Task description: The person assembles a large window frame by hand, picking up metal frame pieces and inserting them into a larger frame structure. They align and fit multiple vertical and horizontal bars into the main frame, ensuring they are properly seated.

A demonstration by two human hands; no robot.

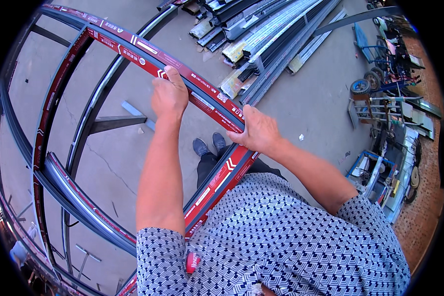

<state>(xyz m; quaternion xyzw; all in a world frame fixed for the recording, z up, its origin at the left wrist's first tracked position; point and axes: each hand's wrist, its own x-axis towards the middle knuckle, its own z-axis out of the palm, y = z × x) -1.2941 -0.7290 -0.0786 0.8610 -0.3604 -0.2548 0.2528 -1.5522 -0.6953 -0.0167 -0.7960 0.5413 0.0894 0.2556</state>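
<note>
A large dark metal window frame (210, 109), with red printed film along its bars, stands tilted in front of me. My left hand (169, 96) is closed over its far bar, thumb on top, about midway along. At the frame's right corner, my right hand (257, 129) grips the same bar with its thumb over the edge. From that corner a side bar (222, 180) runs back down toward my body, close against my patterned shirt. A crossbar (59, 93) with red film divides the frame on the left. The fingers beneath the bar are mostly hidden.
Long metal profiles (281, 37) lie in a pile on the concrete floor ahead. Wheeled carts (362, 86) and a blue-edged bin (372, 167) line the right side, beside brick paving (422, 222). Dark support bars (89, 116) and a loose metal strip (133, 111) are below the frame.
</note>
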